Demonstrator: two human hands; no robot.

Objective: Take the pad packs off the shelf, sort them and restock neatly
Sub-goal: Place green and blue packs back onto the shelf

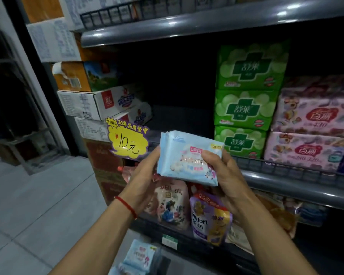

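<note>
Blue pad pack [189,158] gripped between left hand [142,183], right hand [227,181]

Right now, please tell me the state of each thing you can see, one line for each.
Light blue pad pack: held by both hands before the shelf.
Left hand: grips its left edge.
Right hand: thumb on its front.
Green packs: stacked three high.
Pink packs: stacked beside them.
Shelf: left part bare.

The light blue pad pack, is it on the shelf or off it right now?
Off: both hands, left hand and right hand, hold the light blue pad pack before the shelf.
</note>
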